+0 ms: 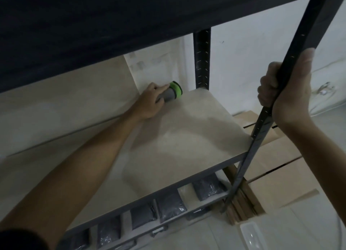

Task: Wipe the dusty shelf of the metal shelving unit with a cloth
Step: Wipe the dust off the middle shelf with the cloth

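Left hand [149,102] pressed the cloth [171,92] at the shelf [187,137] rear corner — long overlapping strokes forward advised; right hand [286,92] gripped the upright [262,126].

The light is dim. A white wall [243,58] stands behind, with a cable or pipe running along it at right, too blurred to tell which. Cardboard boxes [277,167] sit on the pale tiled floor [309,221] by the wall. Near the bottom edge lies a clear plastic container [250,234]. Dark packets [169,204] line a lower level.
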`<state>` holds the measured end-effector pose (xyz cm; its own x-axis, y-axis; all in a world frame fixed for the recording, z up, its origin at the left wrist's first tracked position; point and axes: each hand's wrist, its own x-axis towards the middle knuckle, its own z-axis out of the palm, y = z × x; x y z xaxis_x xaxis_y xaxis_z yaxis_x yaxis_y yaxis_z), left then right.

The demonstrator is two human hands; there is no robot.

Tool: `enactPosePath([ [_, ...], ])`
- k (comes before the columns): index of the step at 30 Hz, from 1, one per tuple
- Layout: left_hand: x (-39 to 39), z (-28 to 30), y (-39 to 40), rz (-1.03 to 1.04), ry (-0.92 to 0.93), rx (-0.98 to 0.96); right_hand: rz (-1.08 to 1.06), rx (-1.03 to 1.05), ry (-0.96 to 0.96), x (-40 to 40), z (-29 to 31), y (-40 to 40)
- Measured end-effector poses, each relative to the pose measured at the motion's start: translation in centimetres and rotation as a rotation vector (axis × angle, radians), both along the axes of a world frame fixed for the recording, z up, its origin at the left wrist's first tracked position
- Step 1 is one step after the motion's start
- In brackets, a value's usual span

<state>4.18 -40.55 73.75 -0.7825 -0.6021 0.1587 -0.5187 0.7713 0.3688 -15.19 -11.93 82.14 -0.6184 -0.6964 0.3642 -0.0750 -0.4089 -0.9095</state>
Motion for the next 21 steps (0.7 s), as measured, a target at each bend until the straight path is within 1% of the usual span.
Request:
enactPosePath([
  [3,-2.6,-1.2,-0.1,-0.006,-0.071,0.040,0.007,0.004,0.010,-0.3,-0.1,0.0],
  [6,-2.9,-2.1,0.8,-0.021,-0.031,0.023,0.015,0.004,0.032,-0.6,-0.4,0.0],
  [7,-2.6,-2.2,1.5,-0.066,-0.009,0.021,0.015,0.005,0.028,-0.6,-0.4,0.0],
  [10,-1.7,-2.1,3.2,-0.287,0.003,0.030,0.009,0.006,0.012,-0.5,-0.3,-0.1],
  [12,-2.3,-1.3,2.2,-0.368,-0.009,0.027,0.010,0.008,0.017,-0.6,-0.3,-0.1],
  [13,-3.2,-0.7,1.4,-0.357,0.009,0.014,0.010,0.010,0.028,-0.7,-0.3,-0.1],
  [16,-6.7,0.2,-0.8,-0.270,0.135,-0.031,0.006,0.026,0.030,-0.7,-0.4,-0.2],
  [19,-9.2,-1.1,-0.9,-0.278,0.120,0.002,-0.015,0.027,0.007,-0.7,-0.4,-0.2],
  [21,-9.2,-2.0,-0.4,-0.265,0.134,0.024,-0.016,0.025,0.008,-0.7,-0.4,-0.2],
])
